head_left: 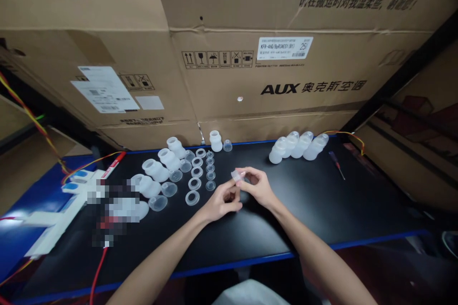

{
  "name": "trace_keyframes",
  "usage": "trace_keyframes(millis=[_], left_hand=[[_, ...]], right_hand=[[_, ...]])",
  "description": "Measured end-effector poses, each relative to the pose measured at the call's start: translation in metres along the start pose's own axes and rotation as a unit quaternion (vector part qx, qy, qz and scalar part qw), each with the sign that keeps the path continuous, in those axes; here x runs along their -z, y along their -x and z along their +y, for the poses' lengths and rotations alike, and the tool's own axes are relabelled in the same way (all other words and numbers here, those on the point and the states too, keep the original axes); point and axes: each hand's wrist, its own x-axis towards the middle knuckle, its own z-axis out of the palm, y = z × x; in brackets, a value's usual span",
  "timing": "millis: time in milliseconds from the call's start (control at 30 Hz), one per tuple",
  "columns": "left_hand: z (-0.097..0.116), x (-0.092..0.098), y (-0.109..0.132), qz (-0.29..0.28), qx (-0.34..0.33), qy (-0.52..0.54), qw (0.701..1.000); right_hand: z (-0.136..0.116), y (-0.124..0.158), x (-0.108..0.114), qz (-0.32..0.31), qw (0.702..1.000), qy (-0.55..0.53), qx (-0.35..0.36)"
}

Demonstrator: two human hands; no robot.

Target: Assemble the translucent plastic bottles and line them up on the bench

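Both my hands meet above the middle of the black table (322, 209). My right hand (258, 187) pinches a small clear plastic piece (237, 176) at its fingertips. My left hand (223, 200) is curled just beside it, its fingers closed near the same piece; whether it grips anything I cannot make out. To the left lie rows of translucent parts: bottle-like bodies (156, 169), domed caps (158, 202), flat rings (192, 198) and small clear cups (211, 185).
Several assembled translucent pieces (298, 146) lie in a row at the back right, with a small screwdriver (337, 165) beside them. Large cardboard boxes (272, 76) wall off the back. White devices and red and yellow wires (53, 209) crowd the left edge.
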Motion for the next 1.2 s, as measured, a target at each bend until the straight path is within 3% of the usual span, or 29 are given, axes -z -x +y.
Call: trace_keyframes(millis=[100,200,500,633,767,967,1200], left_hand=[[-0.003,-0.004,0.001,-0.028,0.031,0.095,0.995],[-0.004,-0.004,0.000,-0.022,0.028,0.115,0.993],[-0.008,-0.012,-0.011,0.098,-0.036,-0.076,0.992],[-0.017,-0.013,-0.016,0.120,-0.041,-0.084,0.988],[-0.021,-0.012,-0.017,0.131,-0.038,-0.069,0.988],[-0.021,-0.015,-0.013,0.139,-0.039,-0.068,0.987],[-0.026,-0.018,-0.013,0.135,-0.039,-0.092,0.986]], right_hand=[[-0.001,0.002,-0.001,-0.023,1.000,-0.009,-0.002],[-0.004,0.003,0.001,-0.034,0.999,0.003,0.000],[0.010,-0.008,0.002,0.032,0.998,0.049,-0.008],[0.021,-0.018,0.006,0.094,0.995,0.029,-0.008],[0.010,-0.038,0.008,0.105,0.986,0.123,0.045],[-0.014,-0.100,-0.013,0.032,0.944,0.282,0.170],[0.002,-0.160,-0.045,0.050,0.861,0.469,0.192]])
